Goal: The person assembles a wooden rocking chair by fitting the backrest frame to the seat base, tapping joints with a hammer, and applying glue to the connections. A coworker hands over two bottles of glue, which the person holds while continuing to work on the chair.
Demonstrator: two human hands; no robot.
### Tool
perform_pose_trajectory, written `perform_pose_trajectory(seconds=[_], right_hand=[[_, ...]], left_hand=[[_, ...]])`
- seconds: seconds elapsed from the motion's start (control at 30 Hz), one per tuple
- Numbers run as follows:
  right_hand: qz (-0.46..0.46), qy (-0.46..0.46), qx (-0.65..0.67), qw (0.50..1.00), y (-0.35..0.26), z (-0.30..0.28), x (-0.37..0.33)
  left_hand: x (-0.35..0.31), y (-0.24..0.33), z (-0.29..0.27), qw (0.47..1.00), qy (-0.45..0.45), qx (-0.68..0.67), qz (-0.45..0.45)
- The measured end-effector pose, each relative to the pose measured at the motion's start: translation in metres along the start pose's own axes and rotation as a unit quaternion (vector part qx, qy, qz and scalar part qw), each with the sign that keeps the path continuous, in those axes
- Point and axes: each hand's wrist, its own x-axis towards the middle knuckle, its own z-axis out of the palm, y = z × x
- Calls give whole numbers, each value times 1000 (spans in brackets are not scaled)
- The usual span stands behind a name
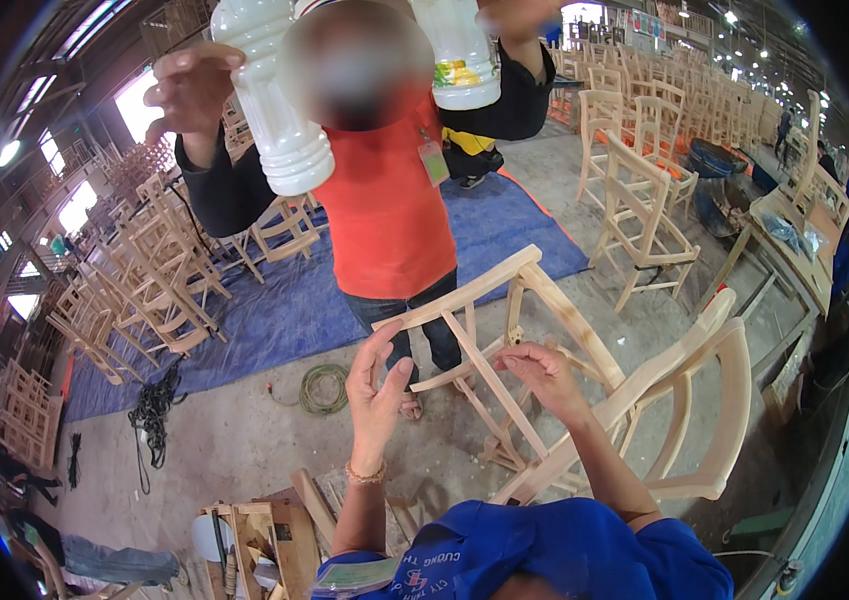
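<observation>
An unfinished pale wooden chair (577, 318) lies tipped in front of me, its curved back (733, 410) toward my right and its legs pointing away to the left. My left hand (376, 405) is raised beside the end of one leg, fingers and thumb apart, holding nothing. Whether its fingertips touch the leg is unclear. My right hand (548, 380) is over the chair frame, thumb and fingers pinched together close to a small wooden corner block (515, 335). What is in that pinch, if anything, is too small to make out.
Facing me, a person in an orange shirt (390, 220) has raised hands beside two white plastic bottles (290, 140). Behind lies a blue tarp (235, 340) with stacked chairs (160, 290). A coiled hose (325, 388), black straps (153, 415), a wooden crate (295, 545) and a workbench (795, 250) surround me.
</observation>
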Motion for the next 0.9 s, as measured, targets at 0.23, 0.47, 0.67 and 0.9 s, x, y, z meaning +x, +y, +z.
perform_pose_trajectory(seconds=[0.23,0.47,0.67,0.9], right_hand=[[5,4,-6,1000,-7,-2,-1],[22,14,-5,1000,-16,-2,-1],[28,24,11,999,-28,-1,4],[13,29,-24,999,-34,0,9]], left_hand=[[-3,-2,-4,1000,10,-26,7],[-5,-2,-6,995,33,-94,15],[-5,0,-10,993,48,-98,39],[-6,0,-16,995,46,-83,38]])
